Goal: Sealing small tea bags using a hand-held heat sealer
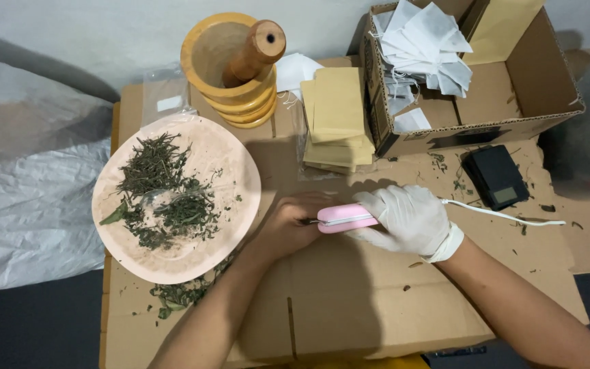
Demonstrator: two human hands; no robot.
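On cardboard: gloved right hand (411, 219) clamps pink sealer (346, 218) | bare left hand (291, 222) curled touching its tip

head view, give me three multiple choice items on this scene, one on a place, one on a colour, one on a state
1. Where does the plate of dried herbs lie?
A. left of the hands
B. inside the box
C. on the scale

2. What colour is the sealer in the hands?
A. green
B. pink
C. black

3. How is the right hand covered?
A. bare
B. white glove
C. cloth wrap

Answers: 1 A, the plate sits left of the left hand. 2 B, the body between both hands is pink. 3 B, a white glove covers it, while the left is bare.
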